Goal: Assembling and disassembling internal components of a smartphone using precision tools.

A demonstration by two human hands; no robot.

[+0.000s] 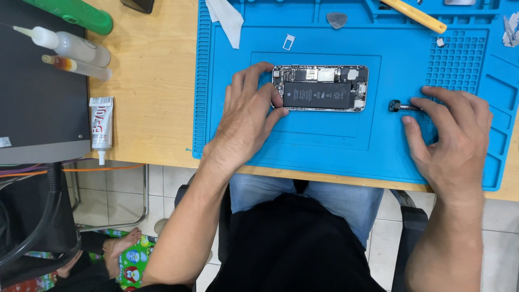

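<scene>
Pale wooden tabletop (151,97) carries a blue silicone work mat (335,146), with glue tubes and dropper bottles off to one side, a dark grey box at the edge, and tiled floor below. From the head view, the opened phone (320,88) lies flat in the middle of the mat with its black battery exposed; the left hand (246,116) rests spread against its near end, fingers touching the frame, while the right hand (451,138) pinches a small dark-tipped tool (399,106) lying just beside the phone's other end. Steadying the frame firmly and keeping the tool tip low and controlled seems wise, since the bare battery sits close by.
</scene>
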